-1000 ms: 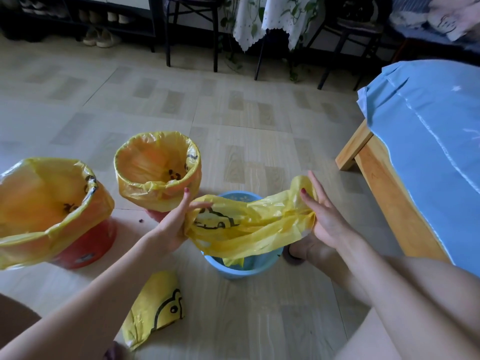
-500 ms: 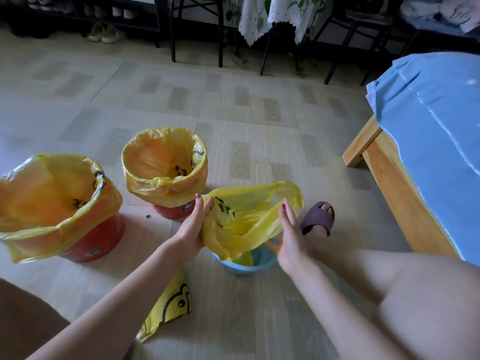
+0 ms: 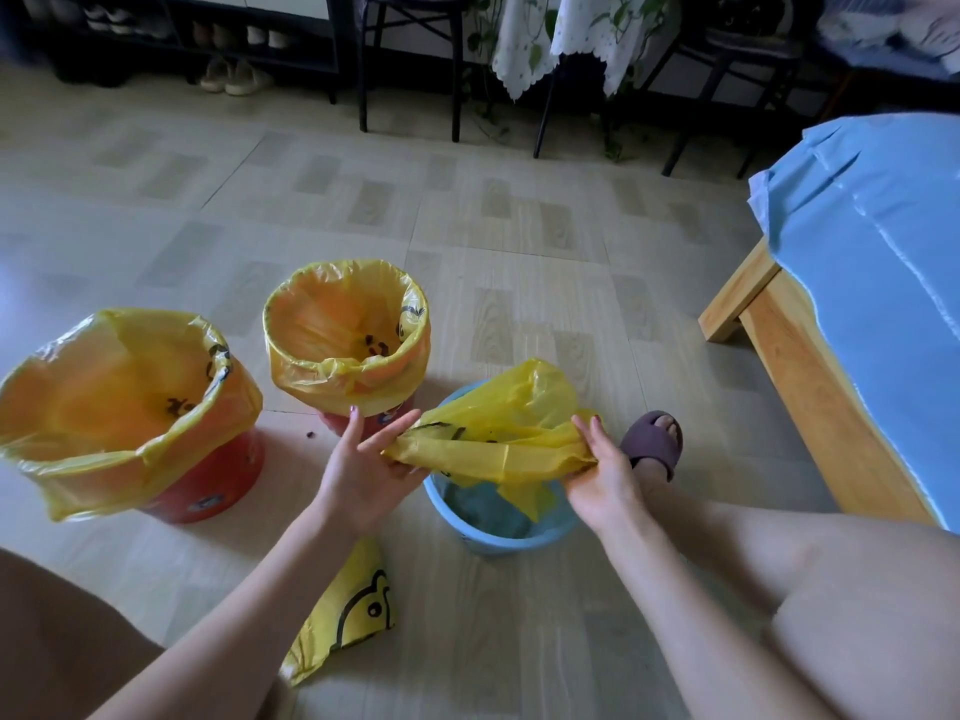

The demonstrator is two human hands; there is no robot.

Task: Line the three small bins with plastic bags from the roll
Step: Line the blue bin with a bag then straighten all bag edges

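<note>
Right now a thin, crinkly yellow plastic bag [image 3: 498,433] w/ black print is stretched across the top of the blue bin [image 3: 498,522], its lower corner hanging down into the bin's mouth. Left hand [image 3: 363,470] holds the bag's left end: thumb and lower fingers pinch the film, index and middle fingers stick out straight and apart. Right hand [image 3: 597,475] grips the right end, fingers curled round a bunched fold.

Blue bin is smooth plastic, round, sits on the floor [image 3: 519,226] btwn the person's legs; inside looks dark, contents can't be told beyond the bag corner.

3 bins total. Other 2 are red, round: far red bin [image 3: 382,415], just beside the left hand, and near red bin [image 3: 208,485] at left. Each is already lined w/ a translucent yellow bag, rim folded over the outside; black print shows at the bottom of both liners.

1 more flat yellow bag w/ a duck print [image 3: 353,615] lies on the floor under the left forearm. So 4 yellow bags in view.

Floor is pale wood-look tile. A foot in a dark slipper [image 3: 649,444] sits right of the blue bin. Wooden frame w/ a blue cover [image 3: 883,304] at right.
</note>
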